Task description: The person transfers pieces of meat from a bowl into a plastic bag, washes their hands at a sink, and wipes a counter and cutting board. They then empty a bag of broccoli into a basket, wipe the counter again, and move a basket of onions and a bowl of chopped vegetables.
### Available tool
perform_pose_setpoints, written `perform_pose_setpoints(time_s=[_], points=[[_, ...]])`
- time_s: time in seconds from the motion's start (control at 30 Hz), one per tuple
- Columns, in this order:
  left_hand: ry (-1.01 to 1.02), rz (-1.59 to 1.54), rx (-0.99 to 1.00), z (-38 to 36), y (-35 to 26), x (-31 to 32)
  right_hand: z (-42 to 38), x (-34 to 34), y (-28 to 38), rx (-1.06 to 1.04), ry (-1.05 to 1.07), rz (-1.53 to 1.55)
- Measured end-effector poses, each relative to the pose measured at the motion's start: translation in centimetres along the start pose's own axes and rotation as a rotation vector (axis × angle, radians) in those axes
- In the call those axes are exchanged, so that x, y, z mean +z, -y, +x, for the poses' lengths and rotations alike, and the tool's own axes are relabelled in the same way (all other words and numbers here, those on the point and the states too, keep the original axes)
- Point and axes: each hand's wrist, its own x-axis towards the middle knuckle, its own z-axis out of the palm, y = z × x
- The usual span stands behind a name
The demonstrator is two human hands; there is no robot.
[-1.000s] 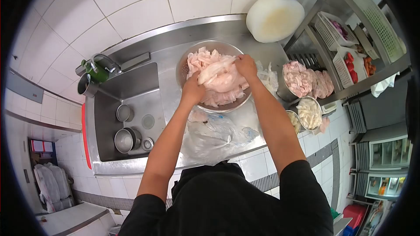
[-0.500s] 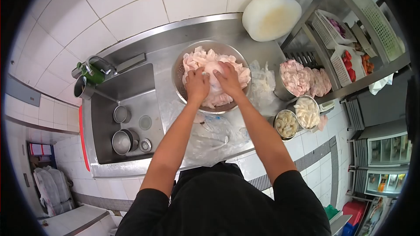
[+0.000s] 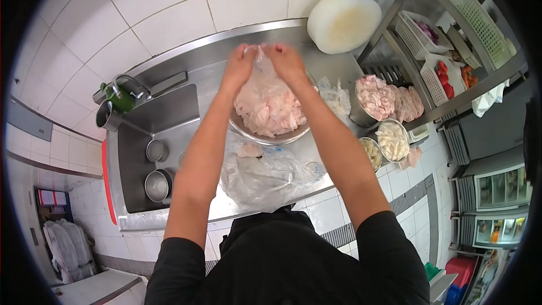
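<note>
A large steel bowl [image 3: 252, 135] on the steel counter [image 3: 214, 73] holds pale pink raw meat pieces [image 3: 274, 114]. Above its far side, my left hand [image 3: 240, 68] pinches the edge of a clear plastic bag [image 3: 261, 68]. My right hand [image 3: 286, 63] grips the same bag just to the right, its fingers closed and slightly blurred. The bag hangs between both hands over the meat. More crumpled clear plastic [image 3: 259, 175] lies on the counter in front of the bowl, and another piece [image 3: 336, 99] lies to its right.
A sink [image 3: 161, 135] with steel pots [image 3: 157, 185] is at left. Containers of meat [image 3: 375, 99] and pale pieces [image 3: 393, 140] stand at right beside a metal shelf [image 3: 406, 68] with baskets. A round white board [image 3: 344, 21] leans on the wall.
Both hands have lifted off the meat and moved to the bowl's far side, and they now hold up the clear bag. The rounded bundle under them is no longer distinct.
</note>
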Motion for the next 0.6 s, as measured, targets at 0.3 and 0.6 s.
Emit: perform_pose_setpoints(time_s=[0.3,0.6], points=[[0.212,0.098,0.008,1.8,-8.4,-3.8,0.2,-1.8,4.7,-0.066,0.147,-0.023],[0.375,-0.167,-0.105,1.2,-10.5,-2.2,-0.6,1.6,-0.3,-0.083,0.117,0.045]])
